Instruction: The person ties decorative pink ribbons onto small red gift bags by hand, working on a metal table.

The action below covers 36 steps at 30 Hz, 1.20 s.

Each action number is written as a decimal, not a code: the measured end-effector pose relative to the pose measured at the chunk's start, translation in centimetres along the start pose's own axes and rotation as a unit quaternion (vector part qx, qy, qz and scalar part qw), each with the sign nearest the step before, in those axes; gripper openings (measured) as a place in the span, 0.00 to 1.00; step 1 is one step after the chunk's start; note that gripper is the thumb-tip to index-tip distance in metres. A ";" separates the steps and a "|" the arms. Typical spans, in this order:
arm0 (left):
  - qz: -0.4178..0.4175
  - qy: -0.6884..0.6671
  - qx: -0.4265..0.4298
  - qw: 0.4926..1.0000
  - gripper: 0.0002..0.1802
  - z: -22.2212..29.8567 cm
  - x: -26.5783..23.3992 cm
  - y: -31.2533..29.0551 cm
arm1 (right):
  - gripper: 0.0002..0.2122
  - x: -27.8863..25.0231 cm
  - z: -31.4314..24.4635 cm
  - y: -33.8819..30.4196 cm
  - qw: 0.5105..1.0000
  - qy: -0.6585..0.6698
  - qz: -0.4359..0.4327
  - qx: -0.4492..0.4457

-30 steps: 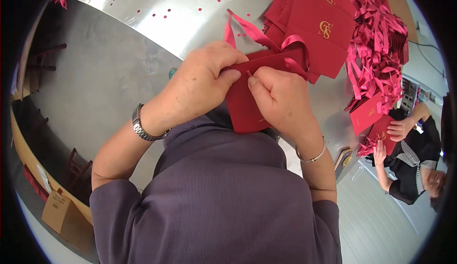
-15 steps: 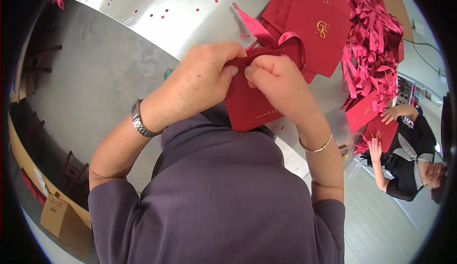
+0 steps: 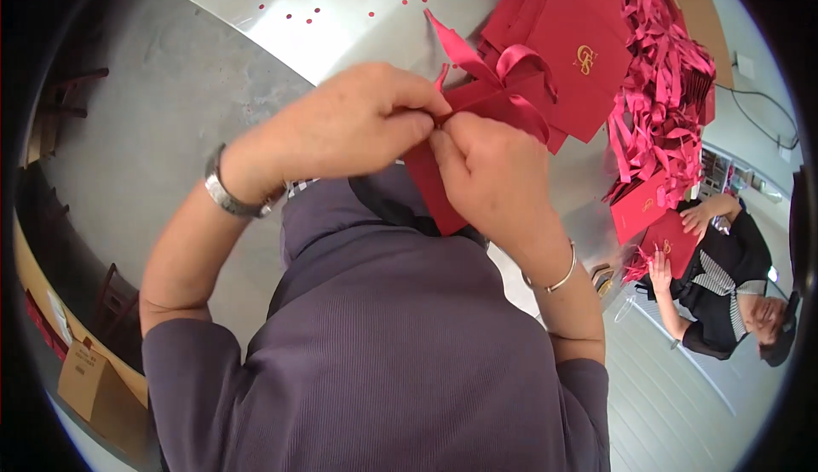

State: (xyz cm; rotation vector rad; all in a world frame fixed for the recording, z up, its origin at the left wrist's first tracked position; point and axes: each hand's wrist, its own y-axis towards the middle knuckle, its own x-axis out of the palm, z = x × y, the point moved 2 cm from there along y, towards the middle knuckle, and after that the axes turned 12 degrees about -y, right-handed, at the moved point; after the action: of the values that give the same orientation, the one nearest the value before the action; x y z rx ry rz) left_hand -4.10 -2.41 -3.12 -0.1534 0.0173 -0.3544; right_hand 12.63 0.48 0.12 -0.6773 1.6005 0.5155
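One left hand point(image 3: 366, 123) and one right hand point(image 3: 498, 165) pinch a single red bag point(image 3: 433, 198) together.

Bench point(image 3: 358, 33): smooth, glossy metal. Red bag point(image 3: 432, 195): matt paper. Ribbon point(image 3: 457, 48): satiny cloth. Shirt point(image 3: 409, 353): ribbed, matt cloth. Carton point(image 3: 81, 378): cardboard.

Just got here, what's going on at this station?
A person's left hand grips a flat red bag near its top edge. The right hand meets it there, fingertips bunched; what they pinch is hidden. A pink ribbon loops beyond. More red bags lie on the metal table beside a ribbon heap. At right, a co-worker's hands rest on another red bag.
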 end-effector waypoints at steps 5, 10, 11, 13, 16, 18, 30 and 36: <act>-0.025 0.075 0.042 0.996 0.08 0.7 -0.7 1.0 | 0.10 -0.2 -1.0 -1.0 0.994 -0.038 0.091 -0.051; -0.023 0.242 0.155 0.957 0.05 1.8 0.3 1.2 | 0.11 -0.6 -0.9 -1.4 0.990 -0.086 0.100 -0.054; -0.024 0.243 0.157 0.957 0.05 1.9 0.4 1.3 | 0.12 -0.7 -0.9 -1.4 0.984 -0.117 0.114 -0.070; -0.003 0.261 0.142 0.955 0.03 1.9 0.5 1.4 | 0.10 -1.0 -1.0 -2.1 0.983 -0.134 0.111 -0.061; 0.031 0.326 0.173 0.929 0.02 1.1 0.3 1.5 | 0.08 -1.9 -0.9 -3.5 0.973 -0.144 0.164 -0.079; 0.029 0.331 0.179 0.926 0.03 0.7 0.1 1.6 | 0.12 -2.2 0.0 -4.9 0.954 -0.133 0.240 -0.123; 0.223 0.503 0.185 0.814 0.03 0.5 -6.2 2.1 | 0.35 3.9 4.8 -9.2 0.986 0.095 0.099 0.097; 0.401 0.278 0.210 0.847 0.22 1.4 -6.7 1.5 | 0.31 3.7 4.7 -9.4 0.988 0.082 0.110 0.065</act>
State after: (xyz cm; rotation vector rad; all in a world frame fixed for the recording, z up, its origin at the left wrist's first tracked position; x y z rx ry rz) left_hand -9.77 1.54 -2.06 0.3998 0.5632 0.4547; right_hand 22.28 -3.70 -3.72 -0.4561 1.8595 0.5216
